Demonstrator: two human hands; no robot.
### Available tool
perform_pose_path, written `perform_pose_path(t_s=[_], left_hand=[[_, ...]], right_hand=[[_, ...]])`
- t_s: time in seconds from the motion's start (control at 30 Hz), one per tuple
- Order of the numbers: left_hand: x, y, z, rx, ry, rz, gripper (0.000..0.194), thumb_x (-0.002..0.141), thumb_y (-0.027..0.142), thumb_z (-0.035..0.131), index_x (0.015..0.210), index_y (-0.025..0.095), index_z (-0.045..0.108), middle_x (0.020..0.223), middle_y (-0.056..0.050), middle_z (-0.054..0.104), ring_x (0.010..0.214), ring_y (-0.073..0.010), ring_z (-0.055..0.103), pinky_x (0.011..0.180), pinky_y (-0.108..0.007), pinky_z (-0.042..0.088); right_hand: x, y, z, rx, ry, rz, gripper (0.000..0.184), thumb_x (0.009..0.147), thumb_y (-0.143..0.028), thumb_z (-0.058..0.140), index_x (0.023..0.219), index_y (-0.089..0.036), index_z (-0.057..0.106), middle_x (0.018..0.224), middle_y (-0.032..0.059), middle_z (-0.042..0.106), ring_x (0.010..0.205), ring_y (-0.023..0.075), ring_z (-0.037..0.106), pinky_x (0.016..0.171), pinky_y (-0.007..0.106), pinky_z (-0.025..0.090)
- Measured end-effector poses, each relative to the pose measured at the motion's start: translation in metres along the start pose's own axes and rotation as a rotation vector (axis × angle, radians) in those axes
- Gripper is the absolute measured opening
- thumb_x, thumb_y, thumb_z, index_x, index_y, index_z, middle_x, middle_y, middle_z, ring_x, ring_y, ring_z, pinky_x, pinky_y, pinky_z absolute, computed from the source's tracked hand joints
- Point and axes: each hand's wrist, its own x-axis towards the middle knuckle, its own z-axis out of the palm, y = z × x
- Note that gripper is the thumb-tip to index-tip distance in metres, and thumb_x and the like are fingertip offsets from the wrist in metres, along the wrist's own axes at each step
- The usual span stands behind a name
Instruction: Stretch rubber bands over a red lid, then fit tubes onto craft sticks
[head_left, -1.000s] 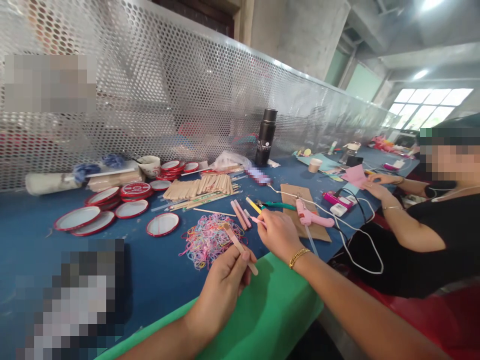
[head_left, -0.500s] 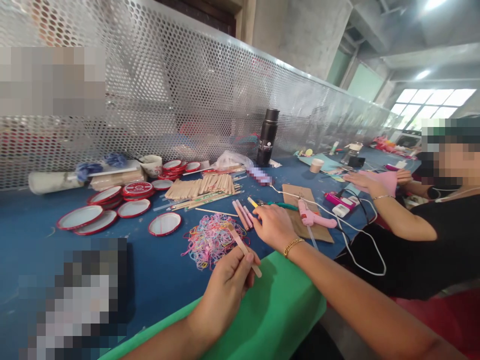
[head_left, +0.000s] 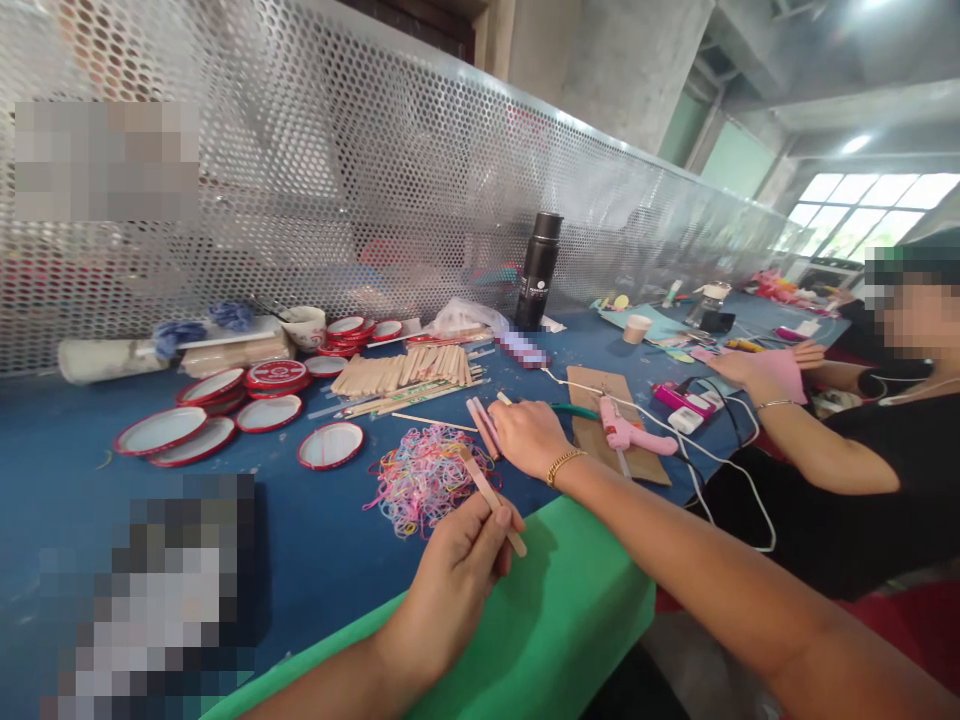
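A flat wooden craft stick (head_left: 484, 482) is pinched between the thumb and fingers of my left hand (head_left: 469, 550), slanting over the green sheet. Just beyond it lies a tangled heap of pastel rubber bands or cords (head_left: 424, 480). My right hand (head_left: 529, 440), palm down with bent fingers, rests at the slim pinkish marker-like pens (head_left: 484, 428). A pale pen tip (head_left: 504, 398) shows past its knuckles. Its fingertips are partly hidden, so a grip on a pen cannot be made out. The green sheet (head_left: 547, 570) spreads below both hands.
Red-rimmed lids (head_left: 330, 446) and a pile of craft sticks (head_left: 397, 370) lie left of centre. A black bottle (head_left: 538, 270) stands by the perforated metal screen. To the right are a pink glue gun (head_left: 622, 432), white cables and a co-worker's hand (head_left: 739, 370) on pink material.
My right hand has shifted left, closer over the pens, covering more of the pale-tipped one. My left hand keeps the craft stick in nearly the same place.
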Motion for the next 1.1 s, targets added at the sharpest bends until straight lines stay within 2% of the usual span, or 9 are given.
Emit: perform_pose_path(t_s=[0.2,0.37,0.6,0.8,0.97,1.1], left_hand=[[0.0,0.003,0.0,-0.004,0.004,-0.027,0.053,0.081,0.072,0.063,0.08,0.019,0.063,0.057,0.005,0.049,0.052,-0.0114,0.038,0.046,-0.024,0.026],[-0.002,0.007,0.002,0.0,0.006,-0.031,0.054,0.079,0.074,0.064,0.079,0.019,0.062,0.054,0.005,0.048,0.049,-0.011,0.037,0.046,-0.024,0.025],[0.0,0.006,0.001,-0.012,0.039,-0.013,0.056,0.079,0.075,0.063,0.075,0.019,0.063,0.055,0.004,0.05,0.05,-0.0111,0.037,0.046,-0.024,0.026],[0.0,0.006,-0.002,0.013,0.069,-0.004,0.054,0.08,0.072,0.064,0.072,0.018,0.064,0.057,0.003,0.053,0.052,-0.011,0.035,0.05,-0.025,0.027],[0.0,0.002,-0.005,-0.046,0.055,0.089,0.047,0.086,0.062,0.065,0.069,0.018,0.063,0.064,0.0,0.058,0.061,-0.014,0.049,0.061,-0.026,0.039],[-0.001,0.0,-0.004,-0.162,0.015,0.029,0.044,0.087,0.061,0.065,0.08,0.018,0.064,0.077,-0.004,0.066,0.069,-0.0181,0.062,0.067,-0.03,0.049]], right_hand=[[0.007,-0.001,0.0,-0.001,-0.01,0.022,0.027,0.104,-0.027,0.04,0.109,-0.017,0.064,0.102,0.0134,0.079,0.096,0.0262,0.075,0.08,0.032,0.05],[0.003,0.013,-0.01,-0.013,0.016,0.056,0.028,0.105,-0.027,0.04,0.113,-0.019,0.065,0.105,0.0117,0.078,0.099,0.0232,0.074,0.082,0.031,0.05],[-0.019,0.028,-0.01,-0.078,0.07,0.228,0.028,0.097,-0.033,0.056,0.105,-0.01,0.069,0.104,0.0208,0.074,0.097,0.032,0.072,0.083,0.039,0.052],[-0.019,0.022,-0.008,-0.07,0.083,0.185,0.02,0.096,-0.023,0.054,0.106,-0.016,0.07,0.111,0.0165,0.071,0.106,0.0289,0.067,0.09,0.038,0.051],[-0.015,0.019,-0.005,-0.041,0.057,0.185,0.026,0.094,-0.017,0.051,0.106,-0.012,0.073,0.11,0.0185,0.072,0.106,0.0277,0.068,0.09,0.036,0.051],[-0.01,0.017,-0.005,-0.015,0.027,0.206,0.026,0.091,-0.017,0.054,0.105,-0.011,0.075,0.11,0.019,0.074,0.106,0.028,0.07,0.09,0.036,0.051]])
